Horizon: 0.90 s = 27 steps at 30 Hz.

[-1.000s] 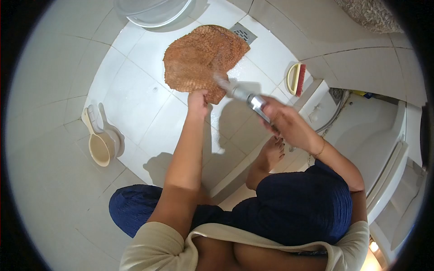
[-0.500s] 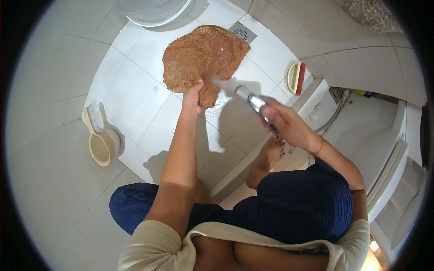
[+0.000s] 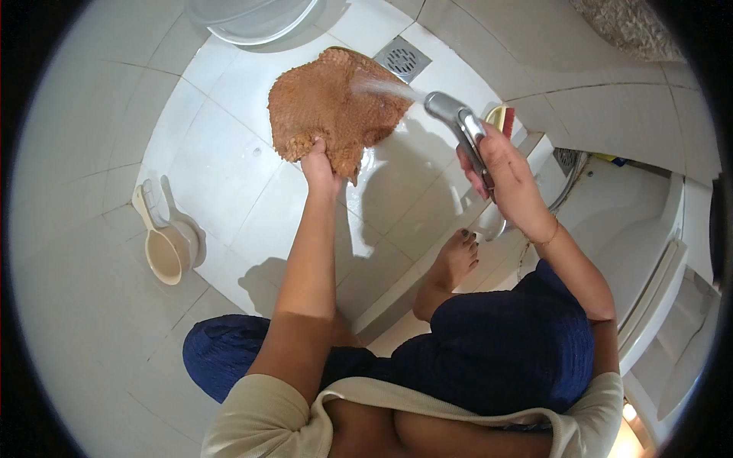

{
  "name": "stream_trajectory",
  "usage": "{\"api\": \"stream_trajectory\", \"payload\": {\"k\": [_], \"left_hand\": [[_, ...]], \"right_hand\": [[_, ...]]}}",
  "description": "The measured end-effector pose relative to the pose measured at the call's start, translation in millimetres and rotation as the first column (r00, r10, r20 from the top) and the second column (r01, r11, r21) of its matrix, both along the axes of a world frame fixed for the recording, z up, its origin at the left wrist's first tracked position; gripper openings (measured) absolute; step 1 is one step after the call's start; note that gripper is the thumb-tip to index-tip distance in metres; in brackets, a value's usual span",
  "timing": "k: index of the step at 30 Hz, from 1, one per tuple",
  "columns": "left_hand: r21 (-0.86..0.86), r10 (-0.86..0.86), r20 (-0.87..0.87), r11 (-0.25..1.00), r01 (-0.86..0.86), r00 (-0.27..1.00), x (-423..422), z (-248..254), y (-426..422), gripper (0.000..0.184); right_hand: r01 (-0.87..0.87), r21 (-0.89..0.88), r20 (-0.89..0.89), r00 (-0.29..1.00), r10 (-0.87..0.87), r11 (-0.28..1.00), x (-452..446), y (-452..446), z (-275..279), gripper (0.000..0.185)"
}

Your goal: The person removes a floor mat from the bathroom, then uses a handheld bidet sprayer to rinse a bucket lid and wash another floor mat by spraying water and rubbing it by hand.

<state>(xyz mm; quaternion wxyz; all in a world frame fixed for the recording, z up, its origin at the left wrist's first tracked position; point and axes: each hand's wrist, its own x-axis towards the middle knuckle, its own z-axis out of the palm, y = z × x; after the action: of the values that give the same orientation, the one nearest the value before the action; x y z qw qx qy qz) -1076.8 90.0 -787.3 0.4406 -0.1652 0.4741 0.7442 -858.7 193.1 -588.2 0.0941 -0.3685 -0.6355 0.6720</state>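
A brown, shaggy-textured bath mat (image 3: 328,107) hangs over the white tiled floor, its near edge pinched in my left hand (image 3: 321,169). My right hand (image 3: 508,172) is wrapped round the handle of a chrome handheld sprayer (image 3: 456,118). From the sprayer's head a jet of water (image 3: 385,88) runs leftward onto the upper right part of the mat. Wet, shiny patches show on the tiles (image 3: 366,202) below it.
A square floor drain (image 3: 402,59) lies beyond the mat. A clear plastic basin (image 3: 256,19) stands at the back left, a beige dipper (image 3: 164,252) at the left wall. A red-bristled brush (image 3: 505,120) is partly hidden behind my right hand. A toilet (image 3: 626,221) stands at right.
The sprayer has moved up and right, and its jet now lands higher on the mat. My left hand has shifted slightly left with the mat, uncovering more of the drain.
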Motion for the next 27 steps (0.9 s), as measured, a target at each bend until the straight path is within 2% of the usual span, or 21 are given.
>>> {"api": "stream_trajectory", "payload": {"k": [4, 6, 7, 9, 10, 12, 13, 15, 18, 20, 23, 25, 27], "left_hand": [[0.046, -0.107, 0.014, 0.993, 0.106, 0.994, -3.9, -21.9, 3.2, 0.051], [-0.115, -0.284, -0.226, 0.958, 0.264, 0.932, -0.9, -30.3, 4.6, 0.054], [-0.116, -0.285, -0.225, 0.957, 0.265, 0.932, -2.0, -33.1, 4.2, 0.054], [-0.253, -0.431, -0.185, 0.889, 0.381, 0.883, -5.3, -35.0, 4.0, 0.050], [-0.253, -0.431, -0.185, 0.890, 0.381, 0.883, -5.2, -35.0, 5.3, 0.050], [-0.398, -0.467, -0.274, 0.851, 0.343, 0.841, -5.6, -36.8, 7.5, 0.044], [-0.400, -0.466, -0.274, 0.851, 0.341, 0.841, -6.7, -38.6, 7.7, 0.044], [-0.421, -0.493, -0.220, 0.826, 0.374, 0.842, -8.6, -41.4, 7.4, 0.043], [-0.424, -0.498, -0.226, 0.824, 0.376, 0.837, -8.3, -43.1, 6.7, 0.042], [-0.445, -0.499, -0.183, 0.810, 0.381, 0.847, -9.1, -41.4, 7.0, 0.039], [-0.492, -0.514, -0.129, 0.776, 0.395, 0.848, -11.3, -38.1, 7.7, 0.036], [-0.519, -0.531, -0.114, 0.752, 0.406, 0.839, -11.0, -37.1, 7.4, 0.037], [-0.637, -0.590, -0.341, 0.717, 0.281, 0.732, -7.9, -33.7, 7.0, 0.038]], "right_hand": [[0.009, 0.029, -0.034, 0.999, -0.008, 1.000, -5.7, 1.0, 6.6, 0.051], [0.005, 0.013, -0.027, 1.000, -0.005, 1.000, -8.1, 0.2, 9.5, 0.051], [0.015, 0.032, -0.037, 0.999, -0.014, 0.999, -9.3, 2.4, 10.3, 0.052], [0.024, 0.053, -0.047, 0.999, -0.022, 0.998, -10.4, 3.0, 11.0, 0.052], [0.010, 0.028, -0.050, 0.999, -0.009, 1.000, -10.5, 1.8, 11.3, 0.052], [-0.007, 0.001, -0.054, 0.999, 0.007, 1.000, -11.5, 2.7, 12.4, 0.052], [-0.011, 0.015, -0.053, 0.999, 0.011, 1.000, -11.9, 3.7, 14.2, 0.053], [-0.014, 0.027, -0.052, 0.999, 0.015, 1.000, -12.1, 3.2, 15.0, 0.053], [-0.028, 0.042, -0.075, 0.997, 0.031, 0.999, -12.1, 1.8, 13.5, 0.054], [0.009, 0.099, -0.066, 0.998, -0.002, 0.995, -12.7, 5.2, 11.5, 0.065], [0.008, 0.030, -0.058, 0.998, -0.006, 1.000, -11.0, -0.3, 9.8, 0.066], [-0.017, 0.044, -0.046, 0.999, 0.019, 0.999, -10.7, -2.8, 12.1, 0.065], [-0.038, 0.057, -0.031, 0.999, 0.040, 0.998, -9.2, -2.8, 14.8, 0.065]]}}
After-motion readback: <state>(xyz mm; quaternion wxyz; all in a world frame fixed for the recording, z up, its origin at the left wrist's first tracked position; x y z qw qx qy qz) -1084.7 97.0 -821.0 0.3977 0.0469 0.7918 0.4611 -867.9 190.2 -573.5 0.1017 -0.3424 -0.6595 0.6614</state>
